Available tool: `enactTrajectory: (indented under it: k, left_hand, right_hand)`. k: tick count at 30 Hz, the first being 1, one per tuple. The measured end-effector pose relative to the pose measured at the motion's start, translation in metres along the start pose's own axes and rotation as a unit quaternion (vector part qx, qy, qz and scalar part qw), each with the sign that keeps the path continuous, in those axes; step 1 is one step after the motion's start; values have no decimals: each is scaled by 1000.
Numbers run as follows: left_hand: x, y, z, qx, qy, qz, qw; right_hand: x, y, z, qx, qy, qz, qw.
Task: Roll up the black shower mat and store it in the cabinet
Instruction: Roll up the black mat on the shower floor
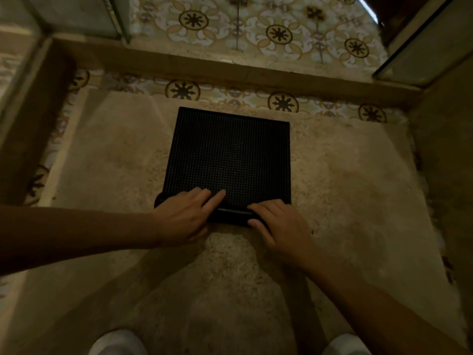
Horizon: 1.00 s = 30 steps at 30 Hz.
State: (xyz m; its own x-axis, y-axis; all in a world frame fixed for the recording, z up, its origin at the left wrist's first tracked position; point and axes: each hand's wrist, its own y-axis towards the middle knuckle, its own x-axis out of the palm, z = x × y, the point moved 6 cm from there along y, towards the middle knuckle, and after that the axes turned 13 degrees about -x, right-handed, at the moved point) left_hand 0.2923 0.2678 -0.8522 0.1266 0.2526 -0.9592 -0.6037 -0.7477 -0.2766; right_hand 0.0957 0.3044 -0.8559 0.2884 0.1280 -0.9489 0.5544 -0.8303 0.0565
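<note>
The black shower mat (229,155), a square of gridded rubber, lies on a beige bath rug in the middle of the head view. Its near edge is curled into a short roll (230,216). My left hand (185,217) presses on the left end of that roll, fingers stretched over it onto the flat part. My right hand (277,222) grips the right end of the roll, thumb beneath and fingers on top. No cabinet can be made out for certain.
The beige rug (345,188) covers the patterned tile floor (281,34). A raised stone kerb (204,65) runs across behind the mat. Glass panels stand at the upper left (76,16) and upper right (422,52). White shoe tips (115,342) show at the bottom.
</note>
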Motion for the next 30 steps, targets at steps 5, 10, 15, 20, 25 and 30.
enactTrajectory:
  k: [5, 10, 15, 20, 25, 30]
  left_hand:
    - [11, 8, 2, -22, 42, 7, 999]
    - [8, 25, -3, -2, 56, 44, 997]
    - [9, 35, -15, 35, 0, 24, 999]
    - [0, 40, -24, 19, -26, 60, 998]
    - [-4, 39, -18, -18, 46, 98, 994]
    - [-5, 44, -18, -20, 60, 103, 993]
  right_hand:
    - [2, 12, 13, -10, -37, -8, 999]
    - [-4, 18, 11, 22, -147, 43, 988]
    - [17, 14, -14, 113, -117, 131, 978]
    - [12, 37, 0, 116, -162, 151, 968]
    - [9, 56, 18, 95, -178, 103, 974]
    - [3, 67, 26, 109, -141, 87, 980]
